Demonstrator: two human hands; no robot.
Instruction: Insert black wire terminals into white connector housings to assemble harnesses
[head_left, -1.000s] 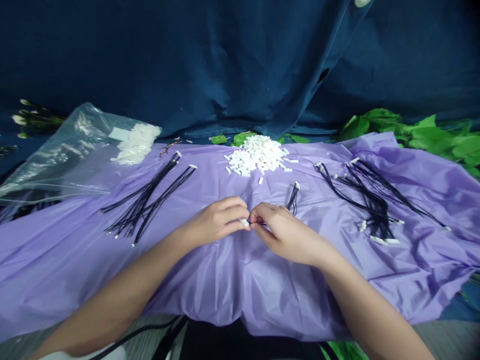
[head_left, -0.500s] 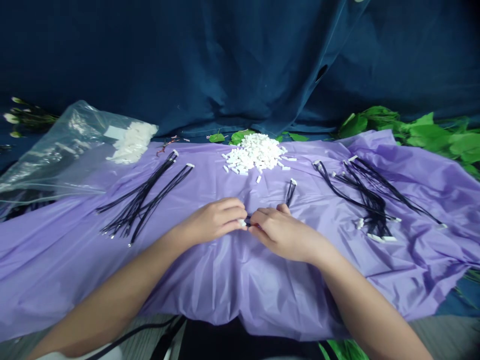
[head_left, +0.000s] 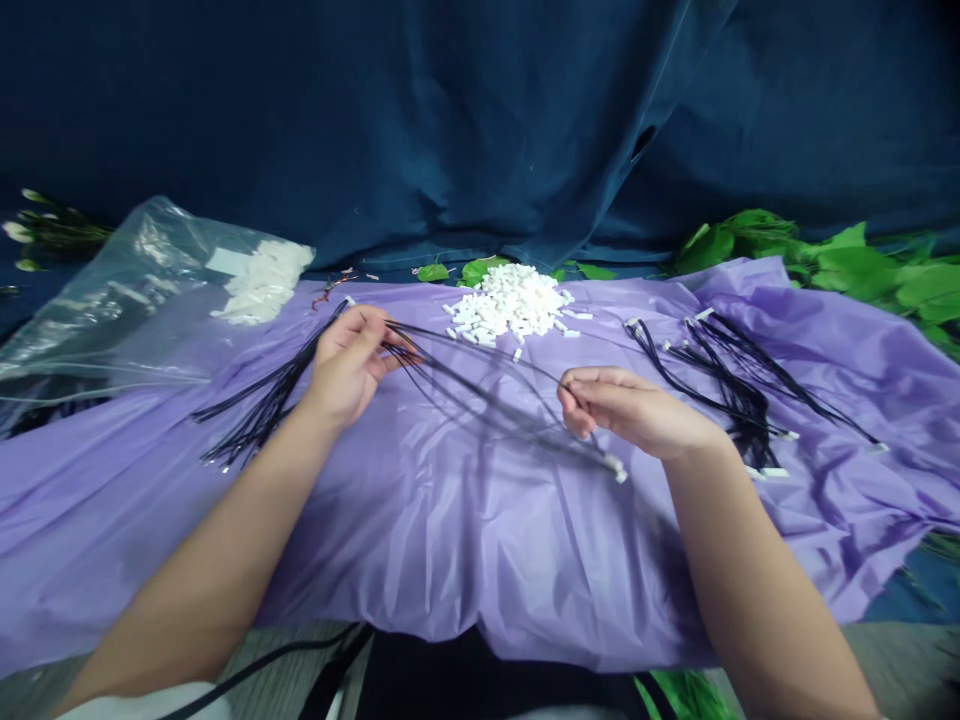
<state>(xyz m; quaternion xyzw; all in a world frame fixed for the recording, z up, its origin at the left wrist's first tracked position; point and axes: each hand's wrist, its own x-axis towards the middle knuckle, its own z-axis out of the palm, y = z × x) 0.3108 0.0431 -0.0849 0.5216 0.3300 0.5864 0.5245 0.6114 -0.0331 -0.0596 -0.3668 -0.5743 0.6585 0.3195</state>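
My left hand [head_left: 354, 368], on the left over the purple sheet, is closed around one end of a black wire harness [head_left: 480, 385]. The wires fan out and stretch across to the right, partly blurred. A white connector [head_left: 616, 468] hangs at their right end, below my right hand. My right hand [head_left: 611, 408] is closed in a pinch on a thin strand of the same harness. Behind my left hand lies a bundle of black wires [head_left: 251, 405], partly covered by the hand.
A heap of small white connectors [head_left: 517, 302] lies at the back middle of the purple sheet [head_left: 450, 540]. More black harnesses [head_left: 731, 385] with white ends lie on the right. A clear plastic bag [head_left: 161, 265] with white pieces rests at back left; green leaves [head_left: 847, 265] stand at back right.
My hands were close together at the middle, with a white connector between them. They have moved apart, the left one up and leftward, the right one rightward, with wires spread between them.
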